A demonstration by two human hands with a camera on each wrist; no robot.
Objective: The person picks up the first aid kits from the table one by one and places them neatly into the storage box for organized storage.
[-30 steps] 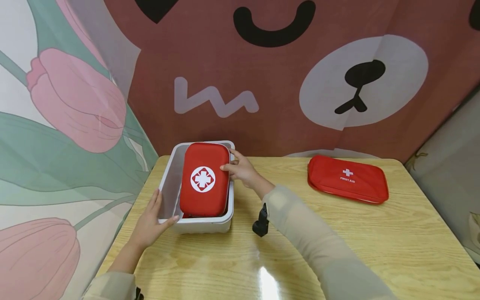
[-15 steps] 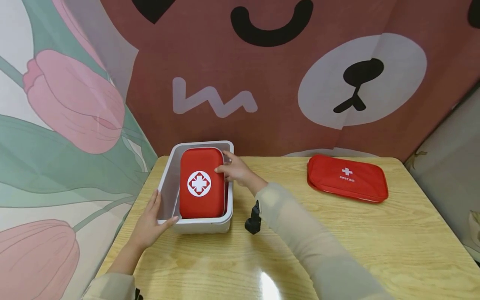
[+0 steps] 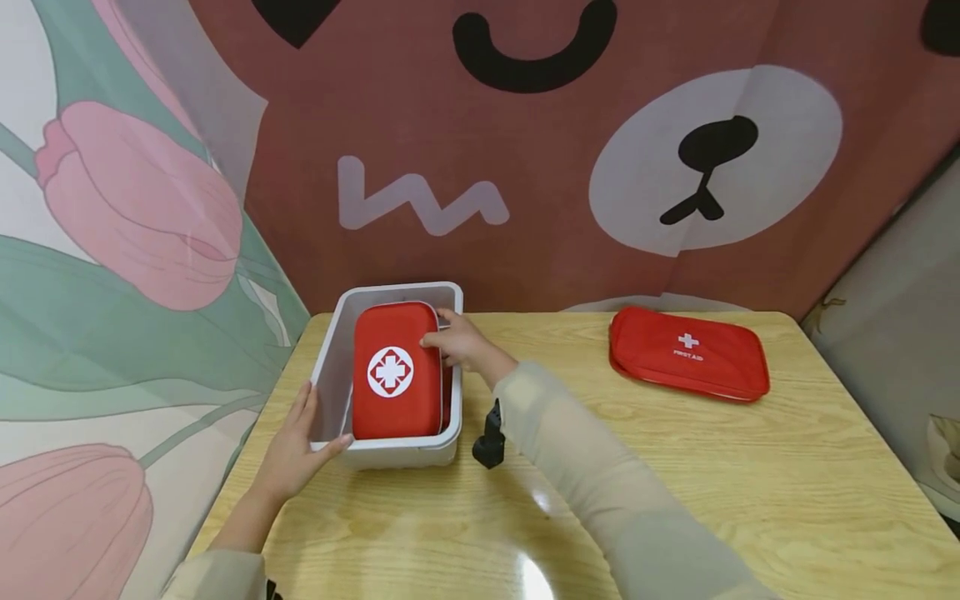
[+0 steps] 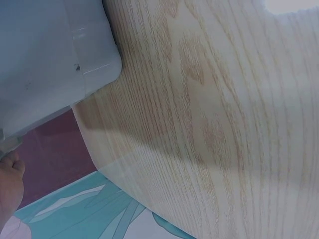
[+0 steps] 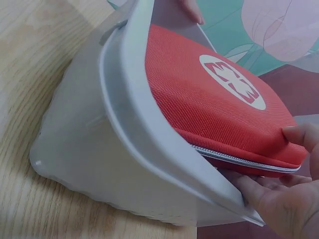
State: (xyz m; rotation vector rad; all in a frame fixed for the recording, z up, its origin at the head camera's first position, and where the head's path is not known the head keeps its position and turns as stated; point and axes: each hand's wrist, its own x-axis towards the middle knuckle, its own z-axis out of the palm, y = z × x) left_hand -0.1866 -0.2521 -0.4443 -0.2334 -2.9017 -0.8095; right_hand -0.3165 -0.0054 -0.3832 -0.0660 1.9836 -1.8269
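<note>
In the head view, a light grey plastic bin (image 3: 397, 457) stands at the table's left side. Inside it is a red zippered hard case (image 3: 397, 417) with a white cross emblem, tilted in the right wrist view. My right hand (image 3: 465, 342) grips the case's right edge near its far end, thumb on top and fingers underneath. My left hand (image 3: 288, 454) holds the bin's near left corner, its thumb over the front rim and its fingers along the left side. Something red shows beneath the case at the right; its shape is hidden.
A flat red pouch (image 3: 690, 354) marked FIRST AID lies on the right of the wooden table (image 3: 637, 467). A printed bear cloth (image 3: 540, 150) hangs behind the table. A flower-printed cloth (image 3: 150, 333) hangs at the left.
The red case has come lower and nearer in the bin, with my right hand moving along left and slightly down. My left hand has kept its place on the bin.
</note>
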